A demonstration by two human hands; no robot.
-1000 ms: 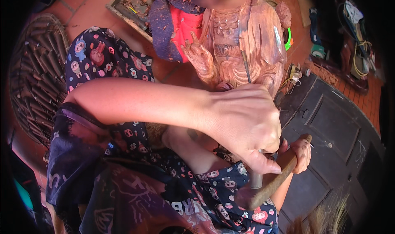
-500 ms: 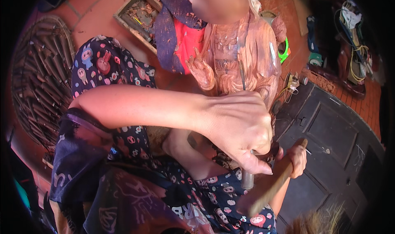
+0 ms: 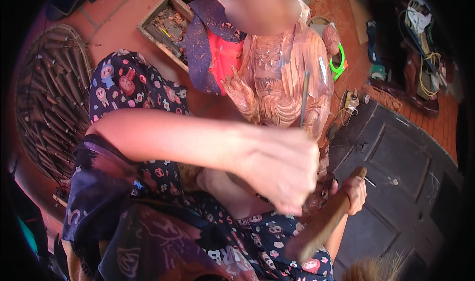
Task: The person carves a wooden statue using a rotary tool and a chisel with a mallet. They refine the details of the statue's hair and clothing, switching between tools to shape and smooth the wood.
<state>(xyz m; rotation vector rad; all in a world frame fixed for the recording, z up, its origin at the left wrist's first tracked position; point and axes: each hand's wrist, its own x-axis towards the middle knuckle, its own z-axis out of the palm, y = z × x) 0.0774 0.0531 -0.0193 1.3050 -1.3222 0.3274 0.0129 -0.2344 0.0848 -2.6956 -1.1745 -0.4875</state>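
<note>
A reddish-brown carved wooden statue (image 3: 277, 90) of a robed figure with a raised hand leans before me. My left hand (image 3: 279, 167), blurred by motion, is closed around a carving chisel (image 3: 304, 103). The thin blade points away from me over the statue's robe; its handle is hidden by my fist. Farther right, my right hand (image 3: 355, 194) is wrapped around a wooden mallet (image 3: 321, 226), whose thick end slants down toward my patterned trouser leg. The mallet does not touch the chisel.
A round basket (image 3: 81, 43) full of chisels lies at the left. Behind, a wooden tray (image 3: 163, 48) holds wood scraps, beside a dark and red cloth (image 3: 203, 48). A dark panelled board (image 3: 371, 221) lies at the right. A bright green ring (image 3: 338, 66) sits behind the statue.
My left hand has shifted slightly left and turned; the chisel blade now slants right over the robe. The chisel's butt end, visible before, is hidden now. The mallet has barely moved.
</note>
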